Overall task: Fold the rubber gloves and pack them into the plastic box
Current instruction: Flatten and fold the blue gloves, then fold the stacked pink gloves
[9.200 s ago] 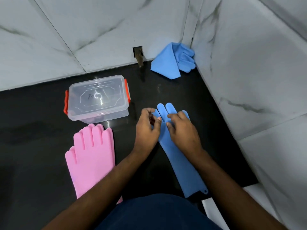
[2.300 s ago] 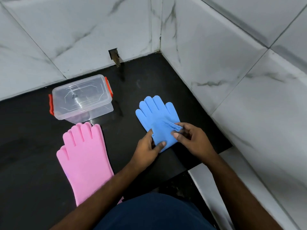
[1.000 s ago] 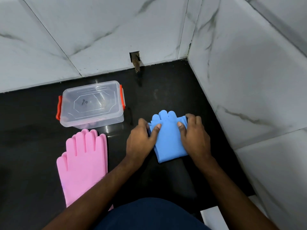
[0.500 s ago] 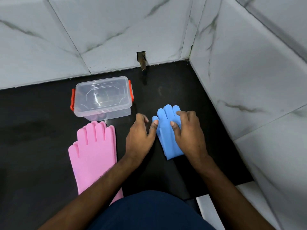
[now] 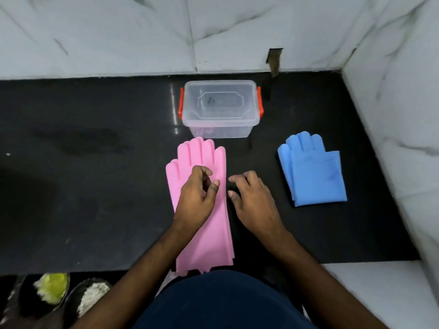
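With both hands, the left hand (image 5: 197, 198) and right hand (image 5: 251, 203), loosely curled and gripping nothing, the springy pink gloves (image 5: 202, 210) could be misfolded and reopen.

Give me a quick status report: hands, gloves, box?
Left hand over pink gloves, right hand beside; neither holding. Blue gloves folded, set aside. Plastic box lidded, unobstructed.

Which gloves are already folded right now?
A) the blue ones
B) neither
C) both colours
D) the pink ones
A: the blue gloves lie doubled over on the black counter, while the pink gloves still lie flat at full length under the left hand.
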`<state>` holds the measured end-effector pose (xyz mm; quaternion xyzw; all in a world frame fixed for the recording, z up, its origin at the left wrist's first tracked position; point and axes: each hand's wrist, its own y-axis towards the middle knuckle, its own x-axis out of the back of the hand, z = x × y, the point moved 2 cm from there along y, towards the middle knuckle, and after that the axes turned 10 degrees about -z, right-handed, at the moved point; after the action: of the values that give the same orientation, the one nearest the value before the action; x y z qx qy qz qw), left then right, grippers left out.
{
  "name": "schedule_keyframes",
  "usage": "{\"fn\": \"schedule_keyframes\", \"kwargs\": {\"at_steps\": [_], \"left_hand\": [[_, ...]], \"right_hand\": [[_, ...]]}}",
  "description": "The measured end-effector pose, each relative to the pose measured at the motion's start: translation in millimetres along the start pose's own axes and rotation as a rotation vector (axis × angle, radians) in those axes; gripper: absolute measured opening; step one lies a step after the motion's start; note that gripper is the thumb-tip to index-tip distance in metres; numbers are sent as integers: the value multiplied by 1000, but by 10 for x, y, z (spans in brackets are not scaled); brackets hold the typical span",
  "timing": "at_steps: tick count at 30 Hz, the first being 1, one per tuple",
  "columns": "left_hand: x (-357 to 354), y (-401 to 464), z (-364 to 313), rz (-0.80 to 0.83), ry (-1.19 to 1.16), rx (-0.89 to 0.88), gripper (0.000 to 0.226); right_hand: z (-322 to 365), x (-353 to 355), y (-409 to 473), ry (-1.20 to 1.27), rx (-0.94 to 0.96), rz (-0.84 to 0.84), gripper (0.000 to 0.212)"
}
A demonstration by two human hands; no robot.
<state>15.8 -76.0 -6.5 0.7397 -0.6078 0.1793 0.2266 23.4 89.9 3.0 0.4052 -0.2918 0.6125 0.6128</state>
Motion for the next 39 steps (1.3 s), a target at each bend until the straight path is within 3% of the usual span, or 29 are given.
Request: {"fn": "schedule_keyframes", "kwargs": {"at_steps": [8, 15, 18, 22, 25, 28, 30, 34, 37, 39], "left_hand": [[583, -237, 344, -84, 174, 149, 22], [657, -588, 379, 33, 7, 371, 47], [708, -645, 377, 51, 12, 395, 51], [791, -716, 427, 98, -51, 496, 54], [742, -917, 420, 242, -110, 516, 70], [656, -1093, 378, 237, -277, 526, 83], [643, -1064, 350, 205, -512, 604, 85], [635, -930, 240, 275, -958, 791, 64], [575, -905, 188, 247, -1125, 915, 47], [554, -893, 217, 211, -1171, 977, 45]], "right_hand": [[193, -201, -175, 138, -150, 95, 24], [91, -192, -361, 265, -286, 160, 28], [22, -178, -396, 321, -210, 255, 37], [1, -173, -490, 183, 94, 332, 56], [-58, -169, -563, 151, 255, 309, 46], [-140, -161, -566, 174, 304, 284, 48], [-195, -158, -591, 163, 350, 254, 52], [-324, -157, -679, 145, 375, 242, 58], [-334, -186, -662, 140, 411, 280, 64], [-294, -217, -605, 164, 415, 267, 55]]}}
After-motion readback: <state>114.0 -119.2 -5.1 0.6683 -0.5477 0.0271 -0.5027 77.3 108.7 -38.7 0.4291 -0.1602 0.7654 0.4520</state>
